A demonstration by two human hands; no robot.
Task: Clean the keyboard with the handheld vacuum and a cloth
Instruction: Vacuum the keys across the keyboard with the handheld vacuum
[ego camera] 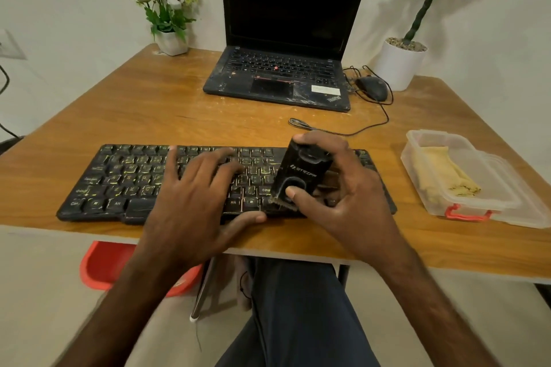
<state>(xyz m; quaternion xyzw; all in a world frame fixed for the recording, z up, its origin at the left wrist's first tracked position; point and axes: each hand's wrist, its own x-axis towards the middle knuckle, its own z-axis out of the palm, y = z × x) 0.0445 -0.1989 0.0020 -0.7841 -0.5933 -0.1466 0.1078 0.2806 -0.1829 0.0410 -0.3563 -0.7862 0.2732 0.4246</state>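
On the wooden desk (pixel 149 104), the left hand (pixel 190 188) lies flat, fingers spread, on the keyboard (pixel 119 182); the right hand (pixel 337 188) grips the handheld vacuum (pixel 298 173) at centre frame.

- table (pixel 167 116): wood-grain top, kinda satin sheen, pale scuffs and dust across it
- keyboard (pixel 119 185): black plastic, matt keys — grimy, speckled with dust
- handheld vacuum (pixel 301 171): black plastic too, smoother and a bit glossy
- container (pixel 432 135): cloudy see-through plastic, red plastic clip
- cloth (pixel 447 170): yellow fabric, soft-looking, rumpled
- laptop (pixel 268 80): matt black shell, palm rest scratched and dusty — dark glossy screen
- pot (pixel 398 65): white, smooth, matt
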